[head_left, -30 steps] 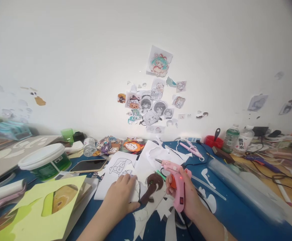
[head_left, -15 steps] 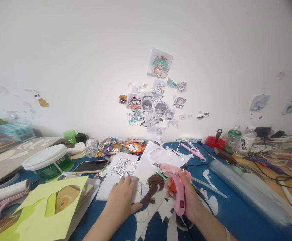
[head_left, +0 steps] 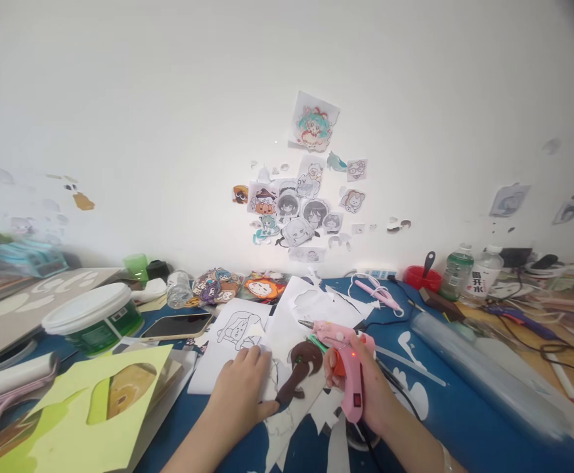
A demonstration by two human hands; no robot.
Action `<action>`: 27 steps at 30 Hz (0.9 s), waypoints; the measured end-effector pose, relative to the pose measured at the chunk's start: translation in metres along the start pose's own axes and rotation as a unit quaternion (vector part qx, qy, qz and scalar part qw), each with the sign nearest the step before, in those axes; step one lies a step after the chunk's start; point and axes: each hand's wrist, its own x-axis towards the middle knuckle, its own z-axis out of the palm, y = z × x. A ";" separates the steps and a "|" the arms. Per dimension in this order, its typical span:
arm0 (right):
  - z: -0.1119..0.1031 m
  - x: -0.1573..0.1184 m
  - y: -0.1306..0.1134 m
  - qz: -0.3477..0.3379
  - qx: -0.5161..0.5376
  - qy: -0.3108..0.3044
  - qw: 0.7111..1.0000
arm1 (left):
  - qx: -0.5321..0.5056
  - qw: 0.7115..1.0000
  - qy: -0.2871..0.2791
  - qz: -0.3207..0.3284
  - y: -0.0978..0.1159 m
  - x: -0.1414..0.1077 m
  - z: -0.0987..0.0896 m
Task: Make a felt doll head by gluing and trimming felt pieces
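My right hand (head_left: 360, 378) is wrapped round the handle of a pink hot glue gun (head_left: 351, 368), whose small light glows orange. Its metal nozzle points left, above white paper (head_left: 287, 322). My left hand (head_left: 242, 381) lies palm down on the sheet with a black line drawing (head_left: 238, 328), fingers flat and thumb stretched to the right. The thumb tip touches the lower end of a dark brown cutout (head_left: 299, 371), which has a rounded head and a narrow stem. Pale paper pieces (head_left: 291, 410) lie under and beside the cutout.
A white-lidded green tub (head_left: 92, 315), a phone (head_left: 177, 326) and yellow-green paper (head_left: 134, 420) are on the left. Rolled clear plastic (head_left: 484, 374), a red bowl (head_left: 422, 279) and bottles (head_left: 481, 276) lie right. The glue gun's black cable (head_left: 373, 447) runs down across the blue mat (head_left: 464, 427).
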 end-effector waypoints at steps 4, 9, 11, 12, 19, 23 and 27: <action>-0.001 0.000 0.002 -0.003 0.004 -0.010 1.000 | 0.001 1.000 0.003 0.007 0.002 0.000 -0.002; -0.002 0.002 0.004 -0.005 0.012 -0.012 1.000 | 0.005 1.000 0.012 0.015 0.001 -0.001 -0.001; -0.002 0.003 0.004 -0.010 0.015 -0.010 1.000 | 0.006 1.000 0.014 0.012 0.000 -0.001 -0.001; -0.002 0.003 0.003 -0.013 0.016 -0.009 1.000 | 0.006 1.000 0.017 0.010 0.000 -0.001 0.000; -0.001 0.000 0.003 -0.014 -0.011 -0.003 1.000 | 0.006 0.999 0.047 0.013 -0.002 0.001 0.000; 0.000 0.002 0.006 -0.002 -0.011 0.011 1.000 | 0.011 0.999 0.035 0.008 -0.002 0.001 0.001; -0.001 0.005 0.009 -0.003 -0.013 0.027 1.000 | 0.009 1.000 0.029 0.007 -0.002 0.000 0.004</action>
